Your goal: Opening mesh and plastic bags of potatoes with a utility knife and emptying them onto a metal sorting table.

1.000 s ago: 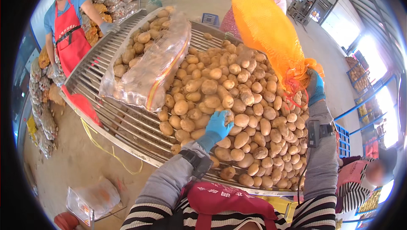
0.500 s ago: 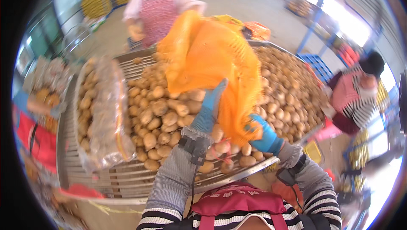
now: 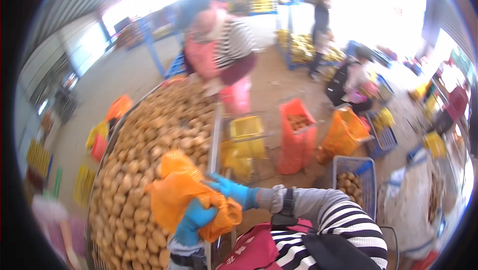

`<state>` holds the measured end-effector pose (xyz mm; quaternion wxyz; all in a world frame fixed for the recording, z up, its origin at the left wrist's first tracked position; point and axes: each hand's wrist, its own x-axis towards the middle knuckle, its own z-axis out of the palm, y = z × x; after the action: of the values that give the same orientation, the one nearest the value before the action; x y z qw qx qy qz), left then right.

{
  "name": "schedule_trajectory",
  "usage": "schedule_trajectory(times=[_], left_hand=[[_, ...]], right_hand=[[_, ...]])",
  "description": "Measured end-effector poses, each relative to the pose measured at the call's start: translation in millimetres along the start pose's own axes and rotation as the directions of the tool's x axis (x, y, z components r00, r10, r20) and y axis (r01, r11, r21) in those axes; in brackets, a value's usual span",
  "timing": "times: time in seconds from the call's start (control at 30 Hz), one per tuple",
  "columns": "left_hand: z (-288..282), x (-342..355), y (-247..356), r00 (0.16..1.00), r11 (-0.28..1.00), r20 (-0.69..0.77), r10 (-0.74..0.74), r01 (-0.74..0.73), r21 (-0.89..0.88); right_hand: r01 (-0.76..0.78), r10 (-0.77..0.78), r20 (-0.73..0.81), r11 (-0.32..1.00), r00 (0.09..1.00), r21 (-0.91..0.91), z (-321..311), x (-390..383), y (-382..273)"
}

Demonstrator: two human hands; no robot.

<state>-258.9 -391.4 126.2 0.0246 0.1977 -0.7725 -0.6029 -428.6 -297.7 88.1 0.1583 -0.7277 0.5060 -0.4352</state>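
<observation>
An orange mesh bag [image 3: 177, 190], crumpled and partly gathered, is held over the near end of a heap of brown, potato-like produce [image 3: 134, 185]. My left hand [image 3: 198, 216], in a blue glove, is closed around the bag's lower side, with folds of mesh covering some of the fingers. My right hand [image 3: 230, 190], also blue-gloved, reaches in from the right and grips the bag's edge; motion smears its fingertips. The rolled mesh end hangs between the hands, beside the metal rim [image 3: 216, 135] of the sorting table.
Across the heap a person in a pink apron [image 3: 214, 51] leans at the table. Right of the rim stand a yellow crate [image 3: 246, 127], a red sack [image 3: 297, 143], an orange sack [image 3: 343, 133] and a blue-grey crate [image 3: 355, 163] holding produce. Another person [image 3: 356, 81] crouches farther off.
My view and body have turned right. The mesh bag, spread wide over the heap before, is now bunched smaller, close to the table's rim, with both hands on it.
</observation>
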Motion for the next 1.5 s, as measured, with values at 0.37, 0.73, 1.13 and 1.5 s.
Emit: schedule_trajectory(times=[0.37,0.73,1.13,1.5], left_hand=[[137,188,19,0.985,0.981,-0.097,0.142,-0.154,-0.121],[338,255,-22,0.649,0.774,0.754,-0.099,0.527,-0.352],[345,222,-22,0.490,0.648,0.869,0.066,0.641,-0.411],[247,211,-17,0.829,0.635,0.532,0.172,0.320,-0.704]], right_hand=[[-0.219,0.592,-0.608,0.787,0.529,0.576,-153,-275,83],[-0.080,0.651,-0.752,0.759,0.101,0.647,-94,-420,88],[-0.629,0.479,-0.867,0.717,0.134,0.299,-59,-426,29],[-0.159,0.724,-0.679,0.661,-0.121,0.733,-43,-376,77]])
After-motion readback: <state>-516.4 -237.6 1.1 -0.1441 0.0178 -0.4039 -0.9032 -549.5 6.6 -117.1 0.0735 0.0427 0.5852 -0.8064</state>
